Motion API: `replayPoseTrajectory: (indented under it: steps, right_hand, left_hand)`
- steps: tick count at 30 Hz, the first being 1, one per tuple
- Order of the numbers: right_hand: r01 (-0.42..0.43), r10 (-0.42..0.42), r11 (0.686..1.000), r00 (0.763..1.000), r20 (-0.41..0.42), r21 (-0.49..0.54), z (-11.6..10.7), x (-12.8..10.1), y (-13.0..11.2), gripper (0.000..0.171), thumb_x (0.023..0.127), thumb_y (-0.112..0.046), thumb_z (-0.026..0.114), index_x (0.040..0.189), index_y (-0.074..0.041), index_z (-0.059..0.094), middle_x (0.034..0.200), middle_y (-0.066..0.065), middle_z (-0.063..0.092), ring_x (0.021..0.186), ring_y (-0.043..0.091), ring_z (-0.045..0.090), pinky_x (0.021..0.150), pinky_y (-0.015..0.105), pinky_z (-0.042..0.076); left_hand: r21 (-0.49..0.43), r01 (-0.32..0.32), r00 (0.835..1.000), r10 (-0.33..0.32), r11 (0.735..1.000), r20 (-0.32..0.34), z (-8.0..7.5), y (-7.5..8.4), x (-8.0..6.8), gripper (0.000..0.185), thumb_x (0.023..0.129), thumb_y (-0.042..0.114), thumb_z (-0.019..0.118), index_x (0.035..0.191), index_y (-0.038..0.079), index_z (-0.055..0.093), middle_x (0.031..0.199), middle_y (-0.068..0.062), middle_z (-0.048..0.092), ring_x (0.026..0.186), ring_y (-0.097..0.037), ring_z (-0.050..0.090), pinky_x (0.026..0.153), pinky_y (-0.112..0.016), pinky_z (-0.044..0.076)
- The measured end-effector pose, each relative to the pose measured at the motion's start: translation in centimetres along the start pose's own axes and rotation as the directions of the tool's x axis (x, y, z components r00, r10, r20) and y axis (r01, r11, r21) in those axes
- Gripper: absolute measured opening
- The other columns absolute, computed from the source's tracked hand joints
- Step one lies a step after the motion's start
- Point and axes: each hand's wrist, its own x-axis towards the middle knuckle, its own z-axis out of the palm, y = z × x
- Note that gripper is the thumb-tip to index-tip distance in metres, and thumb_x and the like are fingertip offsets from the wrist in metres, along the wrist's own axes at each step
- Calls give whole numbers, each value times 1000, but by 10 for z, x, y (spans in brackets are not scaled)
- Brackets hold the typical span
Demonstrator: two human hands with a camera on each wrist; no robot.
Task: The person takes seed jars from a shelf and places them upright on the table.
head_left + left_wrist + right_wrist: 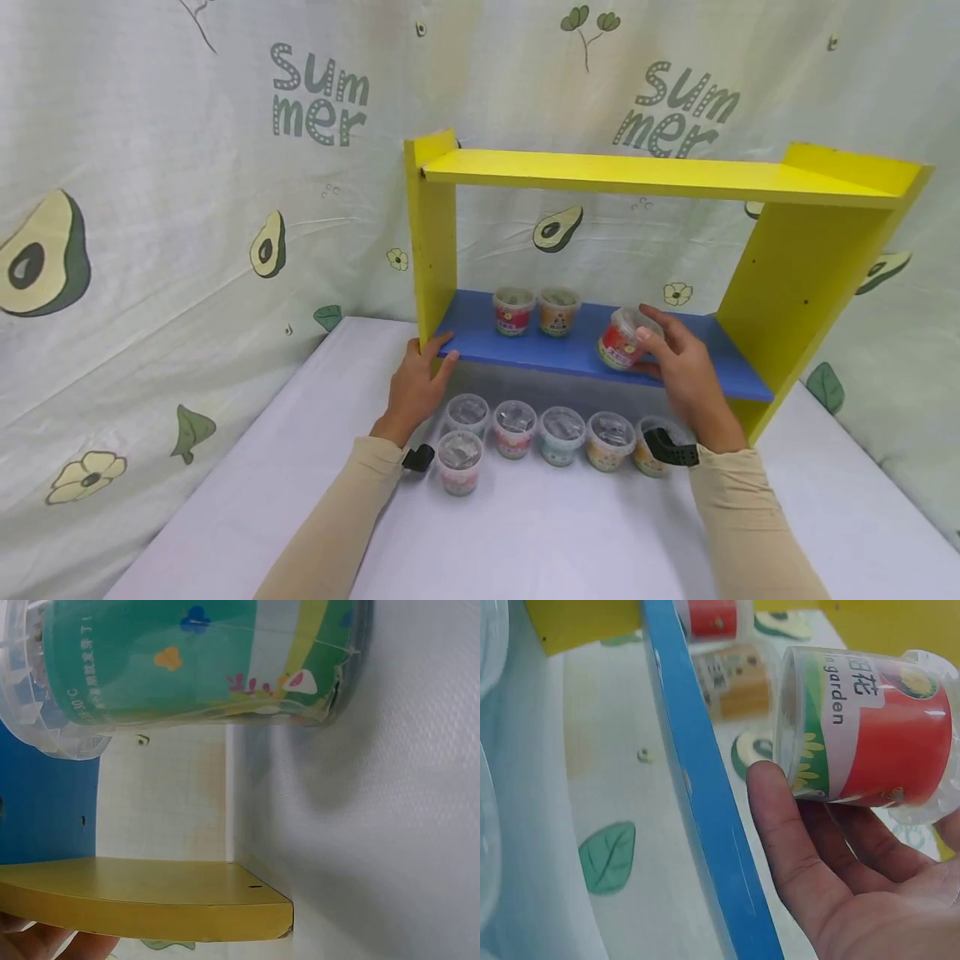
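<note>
My right hand [684, 367] grips a clear plastic cup with a red label [619, 340], tilted over the right half of the blue shelf board [480, 329]. In the right wrist view the fingers curl under this cup [900, 735], and its printed label is plain to see. At the lower left corner of the yellow and blue shelf unit, my left hand [414, 387] holds the yellow side panel [435, 250]. Two other cups stand upright on the board: a red-labelled cup [513, 317] and an orange-labelled cup [557, 317].
Below the board, several lidded cups stand in a row on the white table, among them a pink one [514, 433] and a teal one [562, 442]. One more cup [459, 467] stands in front of the row's left end. A printed cloth [225, 167] hangs behind.
</note>
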Motion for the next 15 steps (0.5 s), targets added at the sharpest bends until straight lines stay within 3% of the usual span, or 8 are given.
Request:
replayPoseTrajectory:
  steps: [7,15]
  right_hand:
    - [54,-54,999,998,25,8,14,-9,-11,56,105,-35,52,154,-11,38,128,17,51,101,20,61,81,26,55]
    - [75,-72,997,990,117,-20,29,-20,-18,56,104,-29,56,153,-8,39,125,20,54,93,22,65,81,28,55]
  left_hand:
    - [20,-4,1000,4,1000,-4,2,1,0,48,103,49,50,145,27,53,120,-22,49,83,-34,59,66,-51,51]
    - [25,-2,1000,3,1000,-7,1,1,0,47,103,47,51,145,26,54,119,-23,50,83,-34,59,66,-51,51]
